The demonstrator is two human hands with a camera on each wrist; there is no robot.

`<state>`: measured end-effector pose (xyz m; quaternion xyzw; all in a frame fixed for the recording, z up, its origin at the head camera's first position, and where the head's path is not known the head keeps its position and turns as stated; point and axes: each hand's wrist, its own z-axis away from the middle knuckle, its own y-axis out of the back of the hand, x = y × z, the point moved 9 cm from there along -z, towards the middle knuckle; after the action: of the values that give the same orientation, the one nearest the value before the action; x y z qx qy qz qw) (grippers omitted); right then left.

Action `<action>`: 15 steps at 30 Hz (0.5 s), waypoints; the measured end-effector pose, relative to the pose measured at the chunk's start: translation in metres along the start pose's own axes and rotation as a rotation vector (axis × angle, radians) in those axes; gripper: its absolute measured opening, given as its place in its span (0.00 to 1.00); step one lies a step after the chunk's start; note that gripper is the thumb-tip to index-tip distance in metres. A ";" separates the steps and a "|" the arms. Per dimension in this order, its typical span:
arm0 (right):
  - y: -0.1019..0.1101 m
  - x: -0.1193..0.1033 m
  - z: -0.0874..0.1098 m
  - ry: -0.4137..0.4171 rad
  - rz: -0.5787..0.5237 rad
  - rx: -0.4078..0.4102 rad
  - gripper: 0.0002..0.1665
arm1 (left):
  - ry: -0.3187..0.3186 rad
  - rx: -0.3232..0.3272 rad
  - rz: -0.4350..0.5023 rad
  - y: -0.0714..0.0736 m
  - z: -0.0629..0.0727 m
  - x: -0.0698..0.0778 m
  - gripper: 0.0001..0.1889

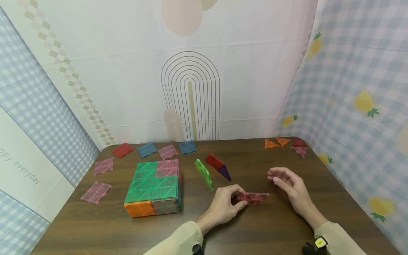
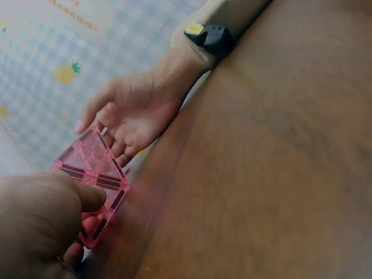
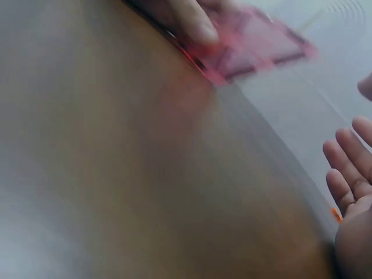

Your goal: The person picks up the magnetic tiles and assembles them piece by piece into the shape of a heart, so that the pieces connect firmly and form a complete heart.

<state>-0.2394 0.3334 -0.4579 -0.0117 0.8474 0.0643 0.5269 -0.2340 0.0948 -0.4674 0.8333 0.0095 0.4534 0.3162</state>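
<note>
My left hand (image 1: 225, 202) pinches pink see-through magnetic tiles (image 1: 256, 198) between thumb and fingers, just above the table or touching it; I cannot tell which. In the left wrist view the pink tiles (image 2: 93, 157) look like two triangles joined edge to edge, dark magnet strips along their rims. To their right, my right hand (image 1: 294, 191) hovers apart with loosely bent fingers and nothing in it. The right wrist view is blurred. A green-topped box of magnetic tiles (image 1: 143, 184), with one pink top square and an orange side, stands left of my left hand.
A lime green tile (image 1: 204, 173) and a red piece (image 1: 214, 161) joined to a purple triangle (image 1: 224, 173) stand mid-table. Pink, blue and red squares lie along the left and back. Orange triangles (image 1: 271, 143) and dark red and pink pieces (image 1: 299, 147) lie back right.
</note>
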 end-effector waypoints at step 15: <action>0.119 0.035 -0.033 -0.085 0.334 0.342 0.30 | -0.003 -0.003 -0.012 0.000 -0.001 0.000 0.08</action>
<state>-0.2946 0.4491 -0.4632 0.2209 0.8132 0.0067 0.5384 -0.2344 0.0953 -0.4674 0.8334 0.0135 0.4503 0.3200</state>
